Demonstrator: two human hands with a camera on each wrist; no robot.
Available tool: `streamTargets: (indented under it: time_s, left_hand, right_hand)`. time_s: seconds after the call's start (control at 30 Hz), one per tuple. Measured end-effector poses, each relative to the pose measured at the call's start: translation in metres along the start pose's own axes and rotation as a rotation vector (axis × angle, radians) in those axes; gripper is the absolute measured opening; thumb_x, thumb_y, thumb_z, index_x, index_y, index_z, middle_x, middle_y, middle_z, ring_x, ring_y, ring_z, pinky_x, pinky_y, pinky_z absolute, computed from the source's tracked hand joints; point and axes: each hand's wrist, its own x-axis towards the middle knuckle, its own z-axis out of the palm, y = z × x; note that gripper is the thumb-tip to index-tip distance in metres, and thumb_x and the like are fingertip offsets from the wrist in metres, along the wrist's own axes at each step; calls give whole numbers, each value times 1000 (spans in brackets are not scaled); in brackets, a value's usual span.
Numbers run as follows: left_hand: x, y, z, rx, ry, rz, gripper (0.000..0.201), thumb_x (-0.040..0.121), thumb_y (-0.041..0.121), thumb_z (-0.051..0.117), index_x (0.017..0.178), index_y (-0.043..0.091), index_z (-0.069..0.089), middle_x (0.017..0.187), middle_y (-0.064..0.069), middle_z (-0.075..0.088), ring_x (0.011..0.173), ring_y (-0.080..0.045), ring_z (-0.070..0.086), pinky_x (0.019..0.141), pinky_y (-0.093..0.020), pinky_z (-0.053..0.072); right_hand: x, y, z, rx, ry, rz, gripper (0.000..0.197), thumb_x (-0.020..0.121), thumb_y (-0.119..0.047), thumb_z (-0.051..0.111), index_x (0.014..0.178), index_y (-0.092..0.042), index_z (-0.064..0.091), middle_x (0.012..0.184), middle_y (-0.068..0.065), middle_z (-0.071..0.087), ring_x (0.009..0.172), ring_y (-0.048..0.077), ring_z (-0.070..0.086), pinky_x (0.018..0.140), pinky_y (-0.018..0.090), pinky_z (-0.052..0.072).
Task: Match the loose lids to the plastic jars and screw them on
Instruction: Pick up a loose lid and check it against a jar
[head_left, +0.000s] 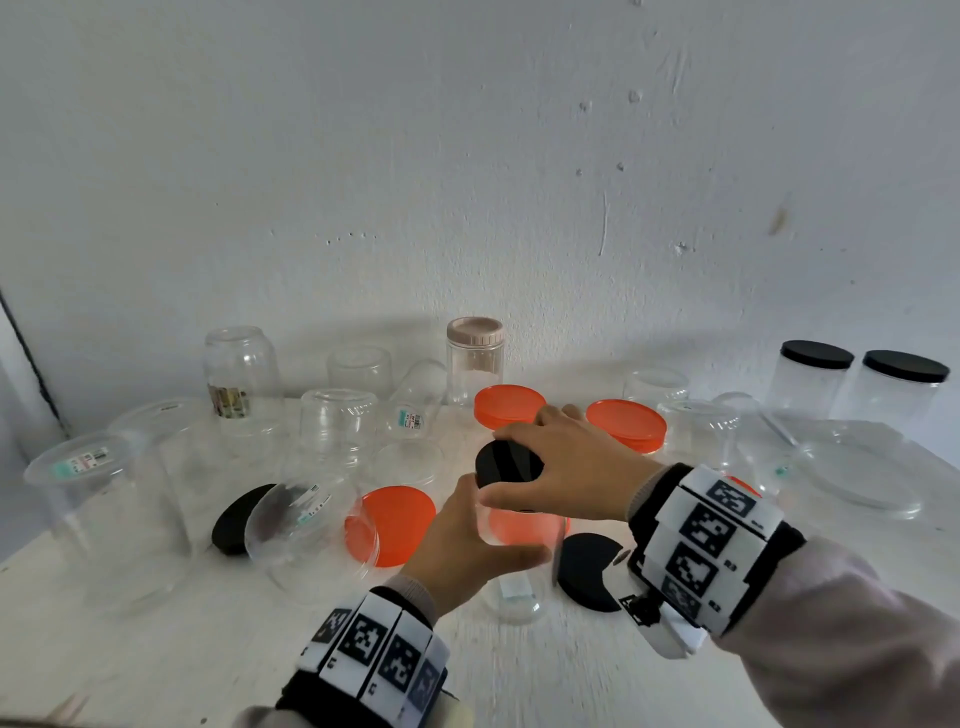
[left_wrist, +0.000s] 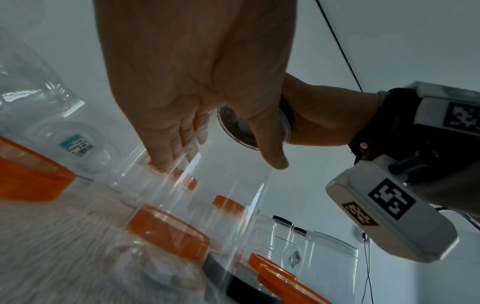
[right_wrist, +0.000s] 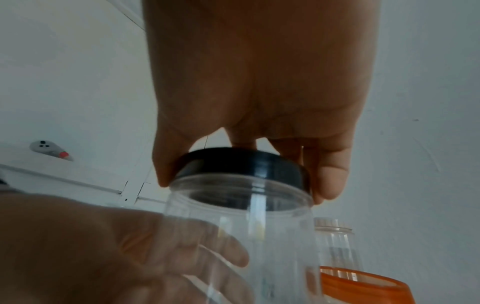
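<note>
A clear plastic jar (head_left: 519, 587) stands upright at the front middle of the white table (head_left: 208, 665). My left hand (head_left: 483, 530) grips its side, thumb in front and fingers round the back. A black lid (head_left: 506, 465) sits on the jar's mouth, and my right hand (head_left: 550, 467) grips the lid's rim from above. The right wrist view shows the black lid (right_wrist: 241, 164) over the neck of the jar (right_wrist: 259, 236), tilted slightly, with my fingers (right_wrist: 330, 181) round it. In the left wrist view my left hand (left_wrist: 197, 102) wraps the jar (left_wrist: 207, 195).
Orange lids (head_left: 509, 405) (head_left: 626, 423) (head_left: 395, 525) and loose black lids (head_left: 236, 519) (head_left: 589, 571) lie around the jar. Several clear jars stand upside down at left (head_left: 337, 431). Two black-lidded jars (head_left: 815, 374) stand back right, a pink-lidded jar (head_left: 474, 358) by the wall.
</note>
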Motion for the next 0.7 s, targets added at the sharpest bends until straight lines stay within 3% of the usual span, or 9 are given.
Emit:
streamTargets:
  time_s: [0.13,0.27,0.47,0.57,0.63,0.7]
  left_hand:
    - [-1,3,0,19,2,2,76,68,28,84,125,37,35,120,21,52,102,14,47,68,0,40]
    - [-2,2,1,28,26,-5,72,67,28,85,122,36,39,114,22,53,94,22,47,67,4,39]
    - [0,7,0,73,6,-29,74,69,26,83,128,31,39,114,18,55,99,11,49,66,3,39]
    - [3,17,-8,275,-86,-39,77,69,34,82,132,30,37,115,18,55,98,6,51,69,-6,40]
    - [4,24,-19,500,-173,-59,79,68,47,80,133,32,37,120,17,51,107,-3,50,75,-11,37]
    - [7,27,-34,777,-236,-134,88,66,57,76,139,34,32,134,13,43,122,-8,42,93,-22,37]
  right_hand:
    - [0,5,-6,132,-120,-39,76,79,-58,64,144,-34,35,123,-6,40,116,12,31,99,33,34]
    - [-4,5,-3,141,-62,-50,71,80,-58,64,141,-33,39,123,-5,44,115,12,32,93,29,33]
    - [-11,0,11,57,57,-21,67,86,-58,55,143,-30,36,133,-2,41,117,15,28,88,25,25]
    - [-17,2,15,50,79,9,69,85,-63,51,143,-30,34,136,-3,38,121,16,29,85,25,25]
    - [-26,7,12,126,87,33,73,83,-65,54,144,-30,34,135,-4,38,120,15,31,90,26,29]
    - [-40,18,4,207,125,62,76,79,-66,57,143,-31,35,129,-6,40,120,14,34,99,30,34]
